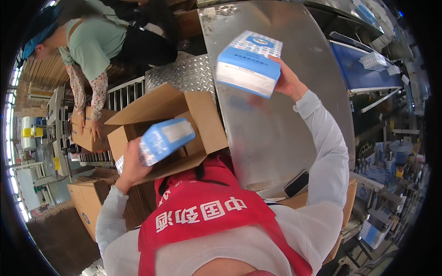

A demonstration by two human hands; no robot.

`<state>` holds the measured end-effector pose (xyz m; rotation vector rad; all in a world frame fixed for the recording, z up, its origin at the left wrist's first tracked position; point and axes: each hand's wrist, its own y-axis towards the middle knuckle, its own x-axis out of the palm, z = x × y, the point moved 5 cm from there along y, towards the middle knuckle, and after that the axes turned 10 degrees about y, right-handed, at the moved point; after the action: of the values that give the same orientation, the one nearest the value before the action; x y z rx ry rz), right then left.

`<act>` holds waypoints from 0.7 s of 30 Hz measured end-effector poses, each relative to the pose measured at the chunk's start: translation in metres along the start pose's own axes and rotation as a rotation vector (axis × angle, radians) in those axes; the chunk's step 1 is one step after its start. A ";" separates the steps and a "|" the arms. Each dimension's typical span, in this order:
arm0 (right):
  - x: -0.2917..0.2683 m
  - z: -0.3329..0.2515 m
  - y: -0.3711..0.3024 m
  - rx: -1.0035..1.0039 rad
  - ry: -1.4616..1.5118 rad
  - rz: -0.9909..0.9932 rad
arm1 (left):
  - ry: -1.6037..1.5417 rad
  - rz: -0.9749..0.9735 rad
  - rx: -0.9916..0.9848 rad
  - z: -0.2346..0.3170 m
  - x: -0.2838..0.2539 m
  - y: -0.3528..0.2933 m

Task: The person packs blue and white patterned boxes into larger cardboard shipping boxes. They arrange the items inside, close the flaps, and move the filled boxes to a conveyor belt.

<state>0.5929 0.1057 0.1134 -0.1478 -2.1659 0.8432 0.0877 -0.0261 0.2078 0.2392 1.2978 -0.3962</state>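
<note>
My left hand (pixel 131 163) grips a blue pack (pixel 165 140) over an open carton (pixel 202 124). My right hand (pixel 287 80) holds a second pack (pixel 248 62), fingers wrapped round it, above the steel counter (pixel 276 133).

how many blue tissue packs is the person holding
2. One blue tissue pack is in the right hand, raised over the metal table; the other pack is in the left hand at the open cardboard box. More may be hidden inside.
</note>
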 end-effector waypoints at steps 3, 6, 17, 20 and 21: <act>0.075 0.047 -0.005 -0.249 -0.428 -0.281 | 0.130 -0.199 0.107 -0.018 0.055 0.002; 0.198 0.113 -0.058 -0.687 -1.014 -0.765 | 0.213 -0.421 0.240 -0.019 0.131 0.002; 0.131 0.438 0.134 -0.036 -2.206 -0.639 | 0.149 -0.814 0.103 -0.108 0.219 -0.038; 0.097 0.462 0.133 -0.052 -2.208 -0.363 | 0.169 -0.906 0.003 -0.140 0.239 -0.020; 0.107 0.463 0.121 -0.060 -2.216 -0.443 | 0.156 -0.865 0.003 -0.147 0.242 -0.010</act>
<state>0.1697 -0.0039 -0.1089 2.0722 -3.6883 0.5180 0.0056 -0.0145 -0.0637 -0.3183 1.5126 -1.1268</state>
